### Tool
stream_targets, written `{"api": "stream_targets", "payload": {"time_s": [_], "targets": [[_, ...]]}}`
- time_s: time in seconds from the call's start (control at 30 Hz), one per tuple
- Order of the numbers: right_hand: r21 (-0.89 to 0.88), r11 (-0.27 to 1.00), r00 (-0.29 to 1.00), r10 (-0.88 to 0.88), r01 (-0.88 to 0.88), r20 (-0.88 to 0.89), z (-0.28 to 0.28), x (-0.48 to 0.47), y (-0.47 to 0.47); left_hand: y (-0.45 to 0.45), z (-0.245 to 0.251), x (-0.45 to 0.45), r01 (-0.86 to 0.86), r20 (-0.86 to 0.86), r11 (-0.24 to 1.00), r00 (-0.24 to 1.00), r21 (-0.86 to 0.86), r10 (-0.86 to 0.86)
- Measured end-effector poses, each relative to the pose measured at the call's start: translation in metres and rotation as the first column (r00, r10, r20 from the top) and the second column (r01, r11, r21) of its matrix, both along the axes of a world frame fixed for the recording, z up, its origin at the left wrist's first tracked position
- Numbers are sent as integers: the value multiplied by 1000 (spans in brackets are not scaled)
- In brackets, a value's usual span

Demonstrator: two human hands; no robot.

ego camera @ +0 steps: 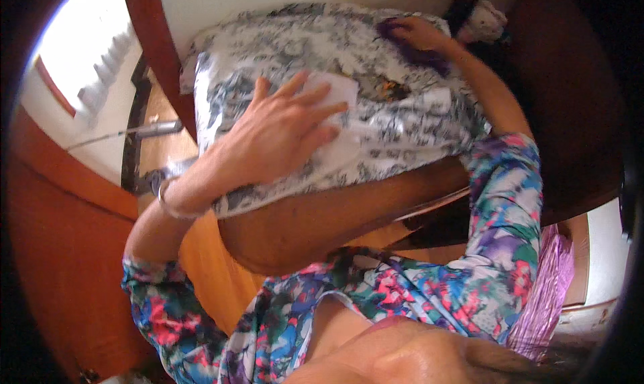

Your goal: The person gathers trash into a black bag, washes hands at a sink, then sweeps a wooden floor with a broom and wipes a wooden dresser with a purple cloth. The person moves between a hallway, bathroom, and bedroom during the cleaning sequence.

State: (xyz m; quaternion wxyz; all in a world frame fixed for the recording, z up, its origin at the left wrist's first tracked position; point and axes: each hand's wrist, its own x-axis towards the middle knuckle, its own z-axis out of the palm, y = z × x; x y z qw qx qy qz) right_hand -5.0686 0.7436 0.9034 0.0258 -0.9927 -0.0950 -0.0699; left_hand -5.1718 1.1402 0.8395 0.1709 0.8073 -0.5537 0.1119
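Observation:
A white and grey patterned cloth (287,49) covers the wooden table (312,218) before me, and part of it shines like clear plastic. My left hand (287,129), a bracelet (163,197) on its wrist, is spread palm down over the cover. A pale flat piece (347,88), perhaps paper, shows beyond its fingers. Farther off to the right, my right hand (420,34) grips a dark purple cloth (425,59) against the cover. Between the hands lies a small orange and dark patch (393,89), too blurred to name.
Beyond my right hand are a pale pinkish item (485,21) and a dark object (460,11). A wooden door or panel (65,263) stands at left, near a bright window (90,36). Shiny pink-purple fabric (546,293) hangs at lower right.

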Motion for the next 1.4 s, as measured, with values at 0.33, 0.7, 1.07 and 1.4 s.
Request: {"api": "stream_targets", "payload": {"time_s": [0.33,0.7,1.07,1.4], "targets": [[27,576,544,753,-817,371,-26,-197,242,12,-33,68,36,-72,963,996,-267,-57],[-24,964,863,248,-265,441,-108,-216,117,33,-53,77,-40,-27,926,999,-376,32],[183,431,467,839,-884,280,-96,-104,281,35,-21,117,-133,-128,943,987,-306,97],[252,951,955,108,-180,275,-106,32,35,27,-28,123,-253,-187,926,961,-280,205]]}}
